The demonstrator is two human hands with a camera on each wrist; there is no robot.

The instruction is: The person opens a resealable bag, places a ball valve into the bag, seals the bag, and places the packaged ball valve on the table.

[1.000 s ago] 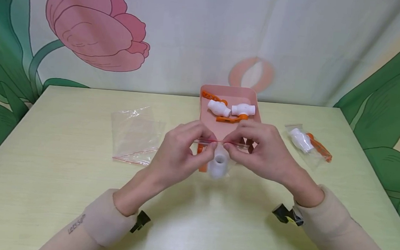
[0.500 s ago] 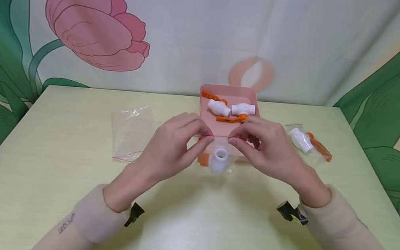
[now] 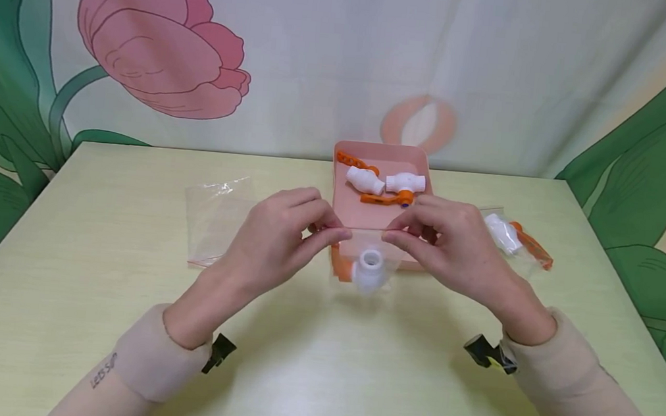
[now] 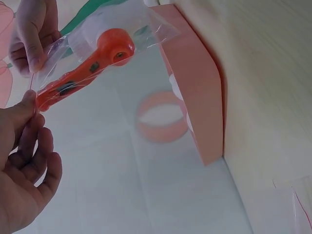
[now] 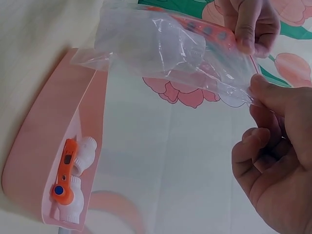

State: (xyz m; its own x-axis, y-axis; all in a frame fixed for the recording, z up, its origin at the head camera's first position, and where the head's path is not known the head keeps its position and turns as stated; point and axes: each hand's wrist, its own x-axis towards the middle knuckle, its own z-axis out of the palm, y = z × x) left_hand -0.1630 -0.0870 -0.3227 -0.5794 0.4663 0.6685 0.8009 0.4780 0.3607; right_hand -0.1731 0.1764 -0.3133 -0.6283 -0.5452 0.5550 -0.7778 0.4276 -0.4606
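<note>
Between both hands hangs a clear zip bag [image 5: 219, 73], held by its red-lined top edge. Inside it is a white plastic ball valve [image 3: 370, 274] with an orange lever handle [image 4: 114, 46]. The left hand [image 3: 283, 237] pinches one end of the top edge between thumb and index finger. At the other end, the right hand [image 3: 454, 248] pinches it the same way. The bag is above the near end of a pink tray [image 3: 362, 214], apart from the table. Two unbagged white valves [image 3: 365, 180] with orange handles lie in the tray's far part.
On the left of the table [image 3: 98, 247] lies a flat clear bag [image 3: 215, 221], partly behind the left hand. A bagged white and orange valve [image 3: 503, 235] lies on the right. A printed curtain [image 3: 321, 68] hangs behind the table's far edge.
Both hands have moved apart along the bag's top edge, the left hand to the left and the right hand slightly to the right. The bagged valve has shifted slightly up and right.
</note>
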